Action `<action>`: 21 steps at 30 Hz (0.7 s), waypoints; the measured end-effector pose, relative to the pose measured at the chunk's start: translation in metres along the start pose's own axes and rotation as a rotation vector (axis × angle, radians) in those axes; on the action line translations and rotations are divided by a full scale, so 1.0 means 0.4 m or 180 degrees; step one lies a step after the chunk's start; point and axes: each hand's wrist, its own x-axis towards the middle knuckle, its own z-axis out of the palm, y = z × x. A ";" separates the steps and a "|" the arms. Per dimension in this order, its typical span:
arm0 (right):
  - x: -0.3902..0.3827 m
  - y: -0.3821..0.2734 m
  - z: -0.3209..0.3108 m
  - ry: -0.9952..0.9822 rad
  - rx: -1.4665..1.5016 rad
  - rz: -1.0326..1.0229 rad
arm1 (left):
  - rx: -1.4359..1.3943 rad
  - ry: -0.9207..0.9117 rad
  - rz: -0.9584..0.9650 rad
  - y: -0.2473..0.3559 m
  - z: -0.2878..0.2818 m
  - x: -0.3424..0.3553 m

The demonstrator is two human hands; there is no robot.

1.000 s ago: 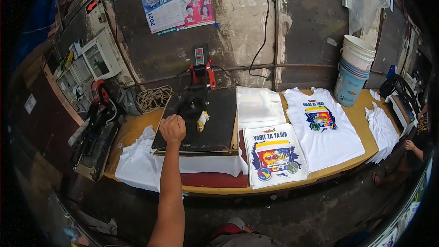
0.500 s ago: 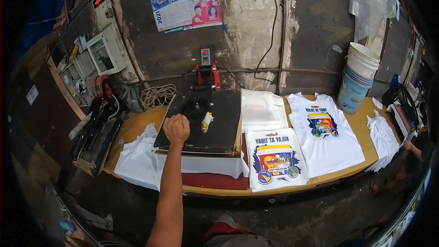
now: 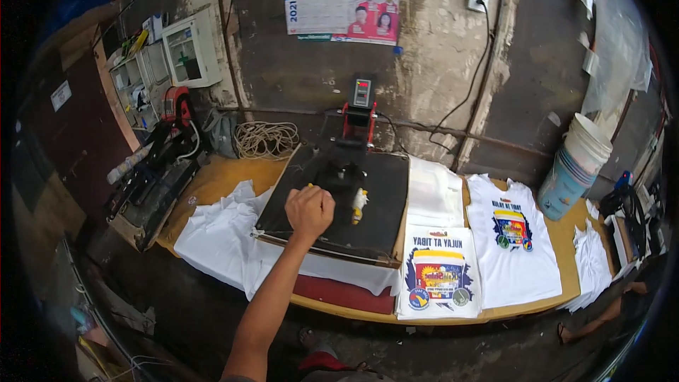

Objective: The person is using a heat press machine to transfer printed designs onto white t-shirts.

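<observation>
My left hand (image 3: pixel 310 212) is closed in a fist over the front left of a black heat press (image 3: pixel 325 230). Bits of yellow show beside the knuckles, so the fist is around the press's handle, most of which it hides. To its right, a second grip (image 3: pixel 359 206), wrapped in white and yellow, stands free. The press is lowered, with white cloth (image 3: pixel 346 272) hanging out below its front edge over a red pad (image 3: pixel 343 295). Behind the plate rises a control box (image 3: pixel 362 92) with a lit red display. My right hand is out of view.
White shirts (image 3: pixel 212 237) lie left of the press. At right are a stack of printed transfer sheets (image 3: pixel 440 276), pale sheets (image 3: pixel 433 187), a printed white shirt (image 3: pixel 513 269) and stacked buckets (image 3: pixel 566 177). Another press (image 3: pixel 152 201) and coiled rope (image 3: pixel 265 140) are left. A person's arm (image 3: pixel 601 318) shows far right.
The view has turned, so the bench and press appear farther right and slightly lower. My left fist stays at the same place on the press, which remains lowered.
</observation>
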 end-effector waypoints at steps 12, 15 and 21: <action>0.154 -1.495 -0.749 0.0726 0.3341 -0.3583 | -0.0991 -0.0770 0.0344 -0.058 -0.063 0.008; 0.165 -1.628 -0.876 0.0607 0.3248 -0.3911 | -0.1513 -0.1016 -0.0068 -0.074 -0.093 0.024; 0.152 -1.720 -0.865 -0.0263 0.2466 -0.4030 | -0.2278 -0.1599 -0.0168 -0.123 -0.108 0.081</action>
